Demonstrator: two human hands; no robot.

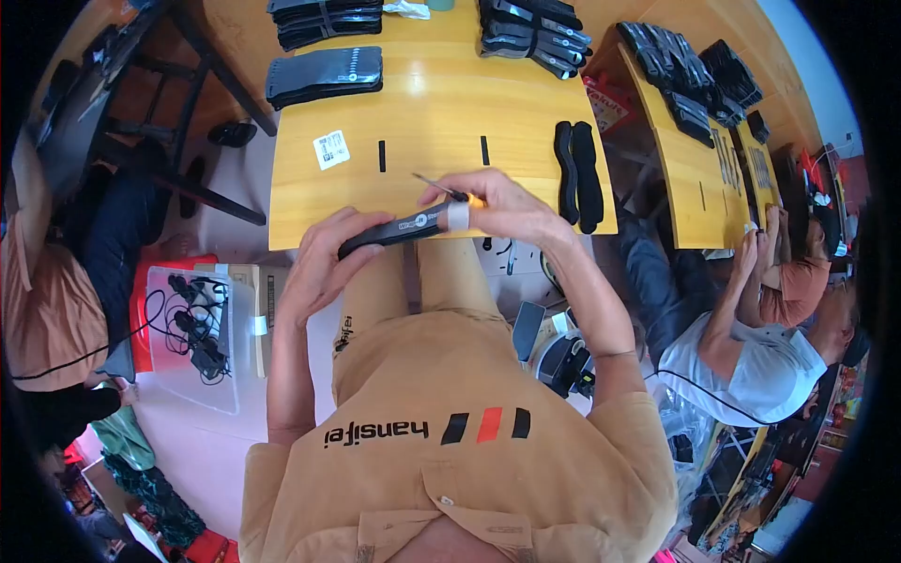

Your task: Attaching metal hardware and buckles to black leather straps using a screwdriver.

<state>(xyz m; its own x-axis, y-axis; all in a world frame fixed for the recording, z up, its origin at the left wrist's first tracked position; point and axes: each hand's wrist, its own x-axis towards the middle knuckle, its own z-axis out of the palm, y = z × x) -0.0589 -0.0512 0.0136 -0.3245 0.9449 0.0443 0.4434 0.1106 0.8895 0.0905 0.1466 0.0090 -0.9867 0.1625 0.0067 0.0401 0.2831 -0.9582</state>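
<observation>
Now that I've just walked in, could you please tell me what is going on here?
A person at a yellow table is handling a slim black bundle by the table's near edge. The left hand holds one end; the right hand is at the end with a pale band and also holds a thin pointed tool. On the table lie a white label, two long black pieces and stacks of dark packs.

A: so what sorta place are we seeing here?
B: looking like a small workshop tbh. Stacked black bundles (536,38) are sitting on a wooden surface (432,89), and other people (755,375) are working at a second surface (696,223) nearby.
</observation>
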